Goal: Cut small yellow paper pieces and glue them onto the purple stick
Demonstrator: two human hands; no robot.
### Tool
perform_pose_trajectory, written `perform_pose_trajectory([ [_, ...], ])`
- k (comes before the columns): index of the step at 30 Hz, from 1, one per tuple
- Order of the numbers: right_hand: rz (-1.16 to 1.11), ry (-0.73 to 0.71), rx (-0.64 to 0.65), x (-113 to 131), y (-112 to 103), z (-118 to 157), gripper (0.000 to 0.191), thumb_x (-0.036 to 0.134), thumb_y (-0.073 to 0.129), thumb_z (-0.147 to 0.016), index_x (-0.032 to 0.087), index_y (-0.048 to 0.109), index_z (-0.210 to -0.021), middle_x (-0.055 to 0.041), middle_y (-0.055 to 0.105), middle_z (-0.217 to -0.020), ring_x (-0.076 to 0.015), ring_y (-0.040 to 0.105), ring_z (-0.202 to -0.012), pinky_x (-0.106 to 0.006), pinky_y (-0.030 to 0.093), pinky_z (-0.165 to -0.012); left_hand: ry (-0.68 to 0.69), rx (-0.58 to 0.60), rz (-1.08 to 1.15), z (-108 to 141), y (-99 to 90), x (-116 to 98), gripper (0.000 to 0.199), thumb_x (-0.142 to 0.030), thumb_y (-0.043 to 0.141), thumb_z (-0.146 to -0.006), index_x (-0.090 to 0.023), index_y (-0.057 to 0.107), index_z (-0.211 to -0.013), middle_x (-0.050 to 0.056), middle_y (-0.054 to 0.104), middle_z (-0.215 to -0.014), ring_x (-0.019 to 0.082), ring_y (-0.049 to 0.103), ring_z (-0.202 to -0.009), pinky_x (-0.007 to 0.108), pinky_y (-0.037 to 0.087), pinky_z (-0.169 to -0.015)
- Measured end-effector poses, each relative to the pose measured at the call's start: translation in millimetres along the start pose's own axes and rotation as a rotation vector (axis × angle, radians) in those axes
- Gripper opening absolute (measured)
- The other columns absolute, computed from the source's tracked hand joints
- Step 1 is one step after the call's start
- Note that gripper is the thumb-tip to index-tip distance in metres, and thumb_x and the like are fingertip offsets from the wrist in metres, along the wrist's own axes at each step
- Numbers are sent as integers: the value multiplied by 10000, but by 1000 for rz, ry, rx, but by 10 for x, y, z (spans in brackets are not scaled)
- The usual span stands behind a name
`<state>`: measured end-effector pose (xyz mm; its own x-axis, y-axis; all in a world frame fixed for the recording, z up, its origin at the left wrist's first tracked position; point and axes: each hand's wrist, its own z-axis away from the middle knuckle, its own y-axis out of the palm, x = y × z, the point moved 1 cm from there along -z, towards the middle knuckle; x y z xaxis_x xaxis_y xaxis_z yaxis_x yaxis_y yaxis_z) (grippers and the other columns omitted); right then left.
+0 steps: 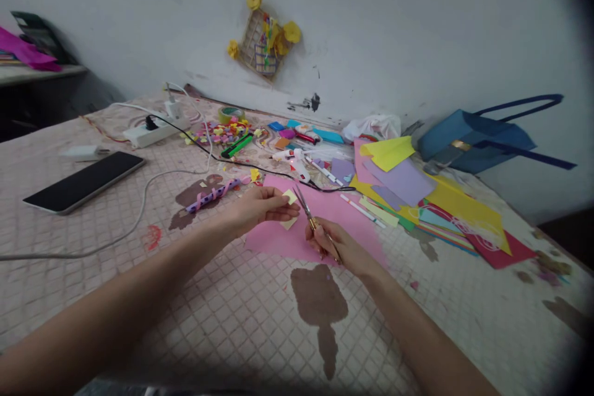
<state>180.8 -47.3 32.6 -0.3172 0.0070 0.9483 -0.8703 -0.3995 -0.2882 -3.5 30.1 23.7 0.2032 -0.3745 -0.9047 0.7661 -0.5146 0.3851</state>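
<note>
Between the thumb and fingers of my left hand [260, 205] is a small pale yellow piece of paper [290, 196]. A second pale yellow piece [288, 223] shows just below those fingers; whether it is held or lies on the sheet I cannot tell. My right hand [330, 241] is closed round the handles of a pair of scissors [305, 205], whose blades point up and to the left, close beside the yellow paper. Both hands are over a pink sheet of paper [273, 246] on the table.
A purple rolled paper stick [213, 194] lies left of the pink sheet. Behind are a glue gun [297, 164], a green cutter [237, 145] and paper scraps [223, 132]. Coloured papers [399, 179] and a blue bag [473, 139] are right; a tablet [88, 180] and power strip [155, 131] left.
</note>
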Motion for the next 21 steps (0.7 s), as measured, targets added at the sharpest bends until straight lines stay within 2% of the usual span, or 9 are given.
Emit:
perform_pose_trajectory([
  [4, -55, 31, 33, -22, 14, 6, 440, 619, 429, -800, 181, 448, -762, 62, 352, -582, -68, 308, -468, -188, 255, -404, -8, -7, 4, -5, -3, -9, 105, -194, 597, -803, -102, 558, -771, 125, 711, -854, 134, 678, -762, 245, 516, -745],
  [10, 11, 29, 4, -17, 19, 15, 452, 628, 435, -789, 180, 445, -726, 61, 367, -561, -66, 330, -451, -192, 278, -406, -57, 5, -24, 8, 17, -26, 118, -201, 597, -806, -99, 557, -760, 125, 712, -835, 125, 679, -725, 221, 521, -708],
  [21, 58, 18, -7, -33, -5, 33, 429, 604, 424, -810, 188, 424, -706, 50, 386, -577, -71, 346, -459, -194, 283, -404, -74, 37, 8, -7, -18, -23, 98, -184, 613, -791, -103, 562, -772, 127, 710, -838, 134, 679, -758, 249, 516, -754],
])
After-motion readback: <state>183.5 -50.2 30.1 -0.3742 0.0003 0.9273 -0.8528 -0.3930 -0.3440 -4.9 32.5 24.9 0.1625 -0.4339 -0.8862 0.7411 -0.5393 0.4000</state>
